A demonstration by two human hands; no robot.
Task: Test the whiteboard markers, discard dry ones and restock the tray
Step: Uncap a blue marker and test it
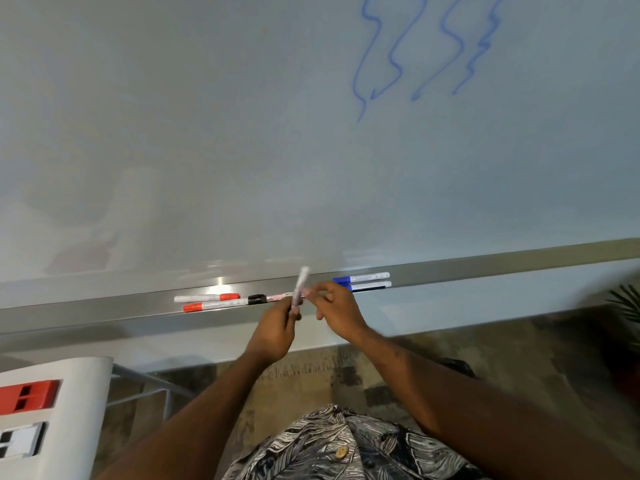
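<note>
My left hand (277, 329) grips a white marker (300, 287) that stands nearly upright and blurred in front of the metal tray (104, 308). My right hand (337, 306) hovers just to its right, fingers loosely bent near the end of a black-capped marker (273, 298) lying on the tray; whether it touches it is unclear. Two red-capped markers (207, 302) lie on the tray to the left. Two blue-capped markers (363, 281) lie to the right. Blue wavy lines (398, 57) mark the whiteboard (207, 133) at the upper right.
A white stand (69, 410) with a red block (27, 398) and a white block (20, 441) sits at the lower left. A green plant (627, 306) shows at the right edge. Patterned carpet (450, 348) lies below the board.
</note>
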